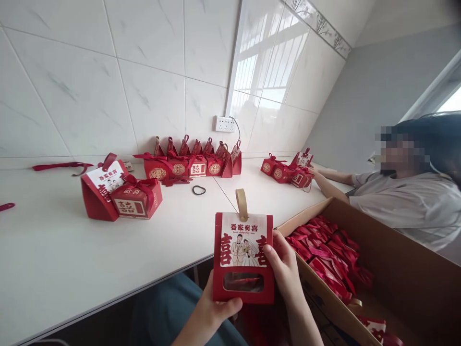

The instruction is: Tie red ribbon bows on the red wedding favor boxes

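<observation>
One white table [90, 259] carries most of the things, and a large cardboard carton [403, 259] stands at its right front side, probably so that the many small red packages [324, 254] inside it are near to the person. The printed gift box [245, 242] is held up at the table's front edge, not resting on it, with its picture and window turned to the person; I think this keeps the front easy to see. Both hands grip it: the right hand [283, 257] closes on its right side, thumb on the picture, and the left hand [218, 307] takes the lower left corner, which seems to support the weight. The gold loop [242, 205] stands upright, untouched by fingers.

What stands most in the way is the carton's wall, close to the right forearm. Beyond it is a co-worker [406, 204], with arms over the table's right edge. A row of red boxes [198, 168] stands along the back edge, perhaps to be out of the way; a smaller cluster [281, 174] is by the co-worker's hand. Two boxes [126, 199] stand together toward the left. A red ribbon [61, 166] lies near the back edge, and a black ring [199, 190] before the row
</observation>
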The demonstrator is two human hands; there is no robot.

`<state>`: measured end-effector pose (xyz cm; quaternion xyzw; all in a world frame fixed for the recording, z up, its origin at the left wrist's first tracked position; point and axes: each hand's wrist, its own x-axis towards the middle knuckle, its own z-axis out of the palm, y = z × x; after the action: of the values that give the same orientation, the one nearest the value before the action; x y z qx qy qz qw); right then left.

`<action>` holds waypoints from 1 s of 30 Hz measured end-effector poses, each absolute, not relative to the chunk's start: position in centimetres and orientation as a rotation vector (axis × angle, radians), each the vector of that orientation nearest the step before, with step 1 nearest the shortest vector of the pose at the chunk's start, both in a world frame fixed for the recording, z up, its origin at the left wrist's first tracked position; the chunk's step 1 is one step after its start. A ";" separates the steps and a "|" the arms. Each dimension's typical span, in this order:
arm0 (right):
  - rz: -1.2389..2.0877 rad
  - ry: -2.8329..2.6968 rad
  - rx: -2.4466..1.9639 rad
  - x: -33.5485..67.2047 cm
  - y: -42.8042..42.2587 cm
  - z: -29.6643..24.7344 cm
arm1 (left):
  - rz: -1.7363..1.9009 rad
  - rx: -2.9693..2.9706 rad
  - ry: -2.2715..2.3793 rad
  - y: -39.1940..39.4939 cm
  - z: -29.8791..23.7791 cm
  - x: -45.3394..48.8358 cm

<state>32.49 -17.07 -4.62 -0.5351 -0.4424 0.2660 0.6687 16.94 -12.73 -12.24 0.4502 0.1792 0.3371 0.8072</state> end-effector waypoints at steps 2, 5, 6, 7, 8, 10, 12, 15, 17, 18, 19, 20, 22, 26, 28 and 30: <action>0.606 -0.995 -1.212 32.6 -17.1 -4.8 | 0.723 0.969 0.376 -12.7 -12.6 17.0; 0.621 -0.993 -1.214 32.6 -17.2 -4.9 | 0.724 0.974 0.384 -12.7 -12.6 16.9; 0.625 -1.000 -1.218 32.7 -17.2 -4.9 | 0.720 0.973 0.388 -12.7 -12.6 16.8; 0.630 -1.013 -1.225 32.7 -17.3 -4.9 | 0.715 0.974 0.392 -12.7 -12.6 16.8; 0.634 -1.032 -1.234 32.9 -17.3 -4.9 | 0.712 0.980 0.391 -12.6 -12.6 16.7; 0.633 -1.085 -1.261 33.4 -17.6 -4.9 | 0.708 1.024 0.378 -12.2 -12.7 16.7; 0.609 -1.149 -1.310 34.2 -18.2 -5.0 | 0.719 1.128 0.358 -11.5 -12.7 16.7; 0.535 -1.244 -1.429 35.9 -19.5 -5.3 | 0.734 1.352 0.363 -10.0 -11.7 16.7; 0.482 -1.265 -1.495 37.0 -20.5 -5.3 | 0.688 1.486 0.363 -9.0 -10.5 16.5; 0.458 -1.245 -1.519 37.4 -21.0 -5.2 | 0.649 1.552 0.365 -8.5 -9.9 16.4; 0.441 -1.203 -1.534 37.7 -21.5 -4.9 | 0.606 1.623 0.376 -8.0 -9.3 16.3; 0.434 -1.143 -1.541 38.1 -22.0 -4.6 | 0.576 1.699 0.406 -7.5 -8.8 16.2; 0.446 -1.005 -1.545 38.7 -22.8 -3.8 | 0.578 1.851 0.513 -6.5 -8.1 16.1; 0.460 -0.794 -1.537 41.1 -24.3 -2.6 | 0.735 2.157 0.677 -4.2 -8.4 16.4; 0.433 -0.665 -1.530 42.6 -25.0 -2.4 | 0.738 2.383 0.746 -3.2 -9.1 16.7; 0.422 -0.527 -1.522 43.9 -25.7 -2.3 | 0.624 2.599 0.838 -2.5 -9.8 16.8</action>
<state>43.88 -25.68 -2.32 -0.6761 -0.2342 0.1875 0.6729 16.80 -2.51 -9.82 0.9144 0.2949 0.2196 0.1692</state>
